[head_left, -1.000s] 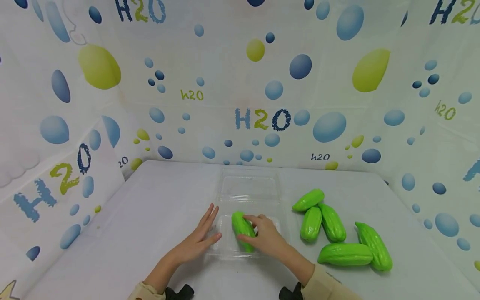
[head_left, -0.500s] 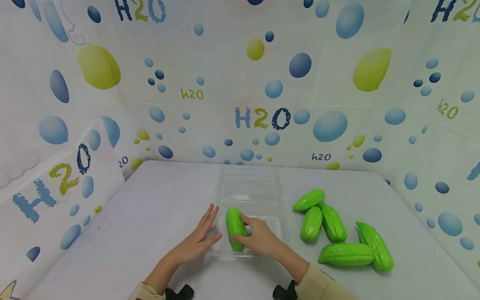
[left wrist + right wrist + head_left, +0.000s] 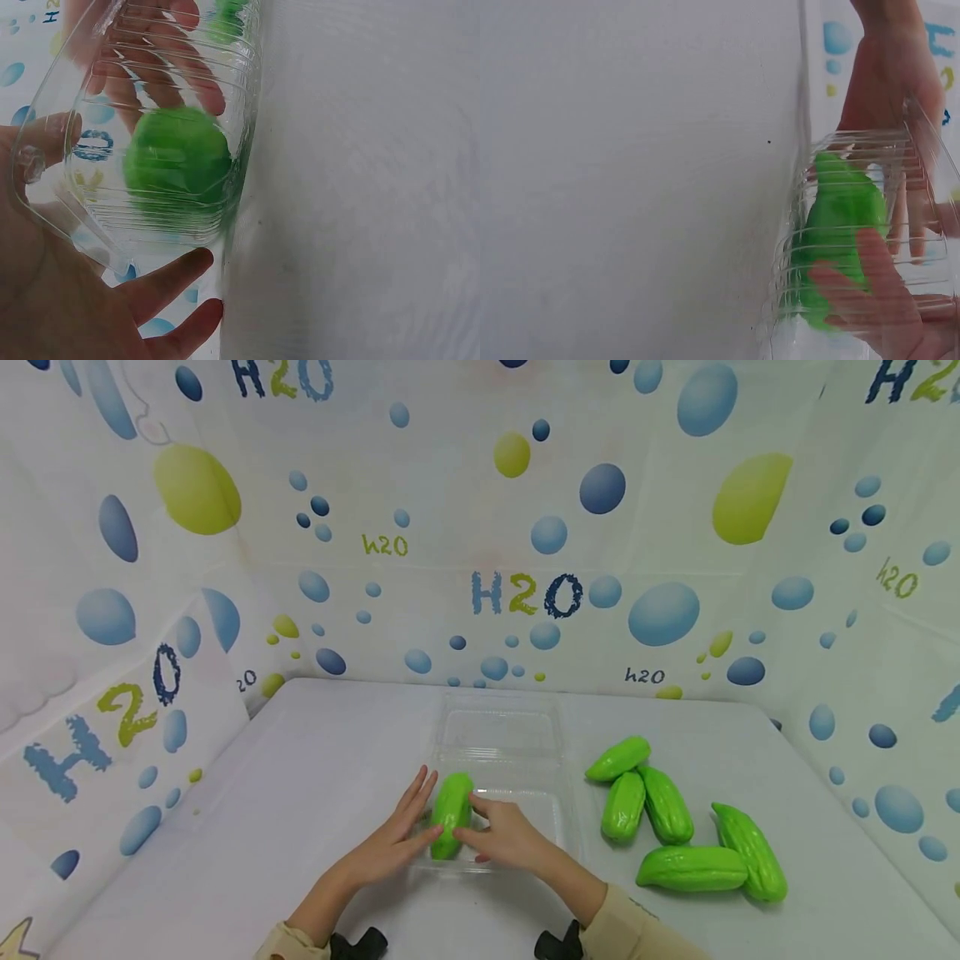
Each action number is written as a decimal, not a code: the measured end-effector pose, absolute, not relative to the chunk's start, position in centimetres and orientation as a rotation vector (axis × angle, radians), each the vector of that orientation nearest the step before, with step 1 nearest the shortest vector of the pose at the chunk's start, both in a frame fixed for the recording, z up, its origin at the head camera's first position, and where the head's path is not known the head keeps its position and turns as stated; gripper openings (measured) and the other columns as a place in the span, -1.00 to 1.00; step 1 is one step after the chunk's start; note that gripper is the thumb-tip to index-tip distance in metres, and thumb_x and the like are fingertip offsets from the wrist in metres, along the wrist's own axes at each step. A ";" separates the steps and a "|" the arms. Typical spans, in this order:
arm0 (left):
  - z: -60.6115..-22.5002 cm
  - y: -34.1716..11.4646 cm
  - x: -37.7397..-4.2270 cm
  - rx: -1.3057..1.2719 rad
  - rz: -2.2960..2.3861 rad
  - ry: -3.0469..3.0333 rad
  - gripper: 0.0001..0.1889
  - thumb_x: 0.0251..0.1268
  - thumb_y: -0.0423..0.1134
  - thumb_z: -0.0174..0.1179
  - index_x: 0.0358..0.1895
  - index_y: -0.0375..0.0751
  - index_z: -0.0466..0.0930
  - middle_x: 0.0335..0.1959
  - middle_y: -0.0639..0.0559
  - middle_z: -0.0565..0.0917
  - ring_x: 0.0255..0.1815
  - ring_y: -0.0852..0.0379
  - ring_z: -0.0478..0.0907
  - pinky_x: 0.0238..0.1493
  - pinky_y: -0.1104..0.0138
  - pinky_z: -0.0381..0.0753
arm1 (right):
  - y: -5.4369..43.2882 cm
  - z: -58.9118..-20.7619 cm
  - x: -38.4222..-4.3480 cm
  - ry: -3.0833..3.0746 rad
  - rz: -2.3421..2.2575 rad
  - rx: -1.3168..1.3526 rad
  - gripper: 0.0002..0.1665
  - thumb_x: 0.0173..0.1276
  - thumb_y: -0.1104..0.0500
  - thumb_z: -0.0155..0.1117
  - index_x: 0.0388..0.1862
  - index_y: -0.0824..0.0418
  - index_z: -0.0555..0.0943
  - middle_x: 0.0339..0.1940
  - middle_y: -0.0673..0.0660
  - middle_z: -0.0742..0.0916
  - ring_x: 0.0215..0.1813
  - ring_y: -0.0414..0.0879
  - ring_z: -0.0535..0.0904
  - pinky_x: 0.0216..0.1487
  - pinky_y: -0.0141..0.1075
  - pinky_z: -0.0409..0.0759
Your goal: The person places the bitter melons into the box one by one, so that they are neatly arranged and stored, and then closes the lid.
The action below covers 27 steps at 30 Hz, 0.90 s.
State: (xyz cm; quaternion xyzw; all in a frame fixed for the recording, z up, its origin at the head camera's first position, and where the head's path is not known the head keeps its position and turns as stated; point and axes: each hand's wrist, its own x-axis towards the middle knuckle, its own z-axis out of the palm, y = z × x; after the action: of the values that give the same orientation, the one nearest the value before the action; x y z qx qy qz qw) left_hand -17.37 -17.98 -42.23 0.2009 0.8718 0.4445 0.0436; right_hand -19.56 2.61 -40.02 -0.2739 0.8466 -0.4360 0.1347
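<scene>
A glossy green gourd-like vegetable lies lengthwise against the left side of an opened clear plastic clamshell box. My right hand reaches into the box; its thumb and index finger touch the vegetable's right side. Seen through the ribbed wall in the right wrist view, the fingers of the right hand lie extended along the vegetable. My left hand stays at the box's left edge with straight fingers. From the left wrist, the thumb and fingers of that hand spread around the box's outer wall.
Several similar green vegetables lie on the white table to the right of the box. The hinged lid lies folded back behind the base. A printed curtain rises behind the table.
The vegetable in the box has shifted left and straightened, ending against the left wall. My right hand has moved left along with it. The left hand keeps its place.
</scene>
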 end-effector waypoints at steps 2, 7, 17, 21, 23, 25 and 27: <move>-42.2 -17.9 -17.4 0.610 1.357 2.667 -0.24 0.37 -0.05 -0.04 0.46 0.03 -0.32 0.46 -0.08 -0.37 0.43 -0.18 -0.23 0.22 -0.21 0.01 | 2.4 -40.0 -19.6 2.438 -1.266 -0.798 -0.20 0.29 0.02 0.16 0.30 0.53 0.18 0.21 0.46 0.40 -0.59 -0.19 0.62 -0.45 -0.43 0.57; -42.2 -17.9 -17.3 0.602 1.361 2.675 -0.25 0.38 -0.06 -0.04 0.46 0.00 -0.31 0.46 -0.10 -0.36 0.42 -0.19 -0.24 0.21 -0.23 0.00 | 2.2 -40.0 -19.5 2.427 -1.255 -0.798 -0.21 0.29 0.02 0.16 0.31 0.50 0.19 0.21 0.44 0.41 -0.57 -0.19 0.63 -0.44 -0.42 0.57; -42.1 -17.9 -17.1 0.581 1.322 2.710 -0.24 0.36 -0.01 -0.04 0.47 0.03 -0.29 0.47 -0.07 -0.35 0.43 -0.14 -0.34 0.21 -0.26 -0.05 | 2.0 -39.9 -19.6 2.395 -1.286 -0.808 -0.19 0.20 0.06 0.28 0.30 0.48 0.23 0.16 0.38 0.49 -0.19 0.03 0.66 -0.40 -0.39 0.60; -42.0 -17.9 -17.1 0.565 1.311 2.706 -0.24 0.36 0.01 -0.06 0.46 0.05 -0.31 0.47 -0.06 -0.36 0.43 -0.14 -0.35 0.20 -0.27 -0.06 | 2.2 -40.1 -19.8 2.445 -1.240 -0.850 -0.18 0.17 0.04 0.33 0.28 0.45 0.28 0.21 0.34 0.46 -0.06 0.08 0.61 -0.22 -0.34 0.60; -42.0 -17.9 -17.1 0.563 1.308 2.704 -0.25 0.37 0.01 -0.06 0.46 0.05 -0.31 0.47 -0.05 -0.37 0.43 -0.14 -0.34 0.20 -0.27 -0.06 | 2.2 -40.2 -19.9 2.464 -1.226 -0.866 -0.18 0.16 0.03 0.33 0.27 0.44 0.29 0.23 0.33 0.45 -0.04 0.08 0.60 -0.14 -0.33 0.58; -42.0 -17.9 -17.1 0.569 1.308 2.706 -0.25 0.38 0.00 -0.07 0.46 0.04 -0.32 0.46 -0.06 -0.37 0.43 -0.16 -0.34 0.20 -0.27 -0.06 | 2.3 -40.3 -20.0 2.455 -1.235 -0.866 -0.19 0.17 0.04 0.33 0.28 0.44 0.28 0.24 0.34 0.43 -0.03 0.08 0.60 -0.14 -0.32 0.58; -41.9 -17.9 -17.1 0.575 1.310 2.708 -0.25 0.38 -0.02 -0.07 0.46 0.02 -0.32 0.46 -0.09 -0.37 0.43 -0.18 -0.34 0.19 -0.28 -0.07 | 2.3 -40.2 -20.0 2.449 -1.236 -0.867 -0.19 0.17 0.05 0.33 0.28 0.44 0.28 0.24 0.34 0.43 -0.03 0.08 0.60 -0.14 -0.32 0.58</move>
State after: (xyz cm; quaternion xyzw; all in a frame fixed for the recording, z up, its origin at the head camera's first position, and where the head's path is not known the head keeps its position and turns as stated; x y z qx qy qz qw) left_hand -17.05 -17.89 -41.95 0.1877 0.8835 0.4275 0.0391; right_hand -19.97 2.29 -40.25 -0.2986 0.8438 -0.4259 0.1317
